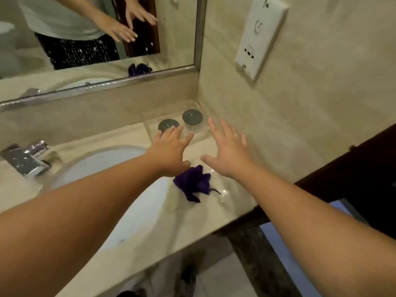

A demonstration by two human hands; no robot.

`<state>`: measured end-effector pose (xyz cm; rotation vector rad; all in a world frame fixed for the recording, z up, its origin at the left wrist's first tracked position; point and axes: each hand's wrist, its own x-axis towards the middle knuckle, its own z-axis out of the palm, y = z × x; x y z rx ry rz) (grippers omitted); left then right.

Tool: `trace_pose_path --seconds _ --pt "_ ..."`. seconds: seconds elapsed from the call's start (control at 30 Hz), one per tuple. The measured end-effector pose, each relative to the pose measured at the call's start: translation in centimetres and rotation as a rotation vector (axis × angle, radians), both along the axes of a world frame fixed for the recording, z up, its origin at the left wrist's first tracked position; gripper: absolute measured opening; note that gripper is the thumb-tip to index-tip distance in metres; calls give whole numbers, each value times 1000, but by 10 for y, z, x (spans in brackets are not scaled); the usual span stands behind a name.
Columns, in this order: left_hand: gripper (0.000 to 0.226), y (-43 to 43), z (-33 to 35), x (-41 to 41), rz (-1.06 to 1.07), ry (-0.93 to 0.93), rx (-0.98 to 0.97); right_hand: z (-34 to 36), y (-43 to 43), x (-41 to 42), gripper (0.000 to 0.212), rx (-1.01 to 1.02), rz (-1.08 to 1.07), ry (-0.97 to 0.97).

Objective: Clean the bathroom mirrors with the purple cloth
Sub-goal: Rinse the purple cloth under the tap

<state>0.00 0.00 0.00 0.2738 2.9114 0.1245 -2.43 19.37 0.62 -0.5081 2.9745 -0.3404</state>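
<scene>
The purple cloth (196, 185) lies crumpled on the beige counter (192, 224), just right of the sink basin. My left hand (170, 150) hovers above and left of it, fingers spread, holding nothing. My right hand (228, 151) is stretched out above and right of the cloth, palm down, fingers straight and empty. The mirror (85, 39) with its metal frame hangs on the wall behind the counter; water spots speckle its glass, and it reflects both hands and the cloth.
A white sink basin (137, 211) is set in the counter, with a chrome tap (25, 157) at the left. A clear tray (182, 125) with two dark round lids sits in the back corner. A white socket plate (260, 37) is on the right wall. A dark wooden edge (353, 168) borders the right.
</scene>
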Motion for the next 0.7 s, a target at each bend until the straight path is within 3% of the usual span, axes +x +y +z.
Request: trace_pose_path --seconds 0.23,0.4,0.47,0.6,0.7 --pt "83 -11 -66 25 67 -278 56 -73 -13 3 97 -61 -43 -303" --pt "70 -34 -92 42 96 -393 65 -123 -27 11 98 -209 -197 -540" --pt "66 -48 -96 45 141 -442 64 -140 -30 16 79 -205 -259 -552" --pt "59 -75 -94 50 236 -479 122 -147 -46 14 6 -345 -416 -523" --pt "66 -89 -86 54 305 -446 248 -120 -74 9 6 -581 -421 -630"
